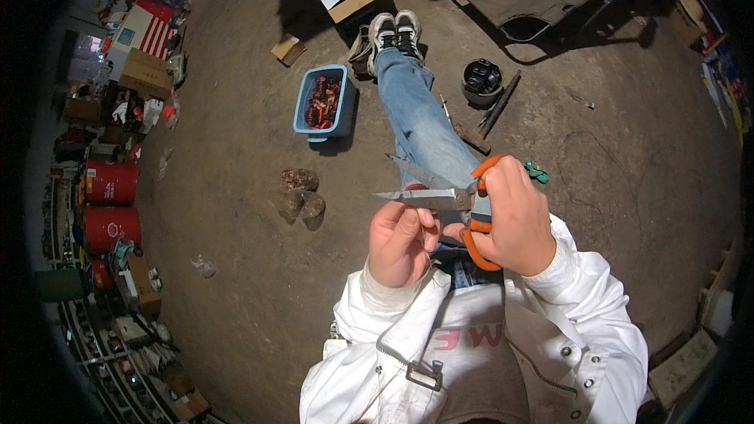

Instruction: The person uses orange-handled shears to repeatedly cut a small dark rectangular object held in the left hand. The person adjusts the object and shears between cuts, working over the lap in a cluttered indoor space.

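Observation:
My right hand (514, 216) grips a pair of scissors (428, 197) by its orange handles. The pointed metal blades stand apart and point left, above my lap. Just under the lower blade is my left hand (399, 242), its thumb and fingers pinched together close to the metal. A thin strand seems to hang below these fingers; what they hold is too small to make out. Behind the blades a bit of something reddish shows, mostly hidden. My legs in blue jeans (420, 102) stretch out ahead along the floor.
A blue plastic basket (299, 110) of reddish-brown pieces stands left of my legs, with several dark lumps (290, 202) nearer. To the right are a pot (481, 98) of black parts, a hammer (473, 141) and a green cloth (536, 172). Red drums (111, 183) line the left.

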